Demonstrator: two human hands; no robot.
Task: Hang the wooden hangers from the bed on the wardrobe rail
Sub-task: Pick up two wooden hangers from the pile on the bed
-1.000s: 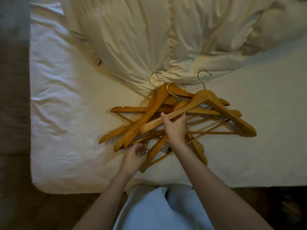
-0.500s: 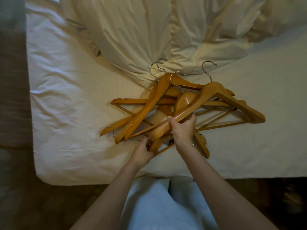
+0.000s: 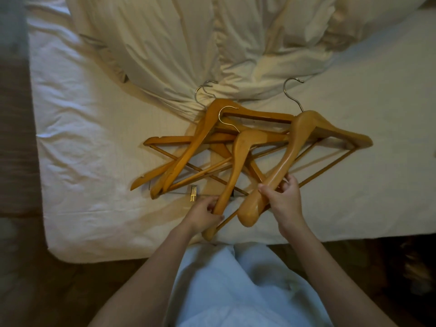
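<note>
1. Nothing hung yet: the wooden hangers (image 3: 212, 147) lie tangled on the bed (image 3: 82, 138), at 12 o'clock from the person.
2. Right hand (image 3: 283, 199) clamps one hanger's arm; left hand (image 3: 205, 214) grips another's (both barely lifted).
3. Carrying and hanging remain; no wardrobe rail in view.

The right hand (image 3: 284, 201) was moved down the arm of the big hanger (image 3: 304, 147), nearer its thick end, and that end was swung toward the bed's near edge. The left hand (image 3: 204, 214) was taken off the wire clip (image 3: 193, 193) and closed around the arm of a second hanger (image 3: 238, 156), which was pulled nearer too.
</note>
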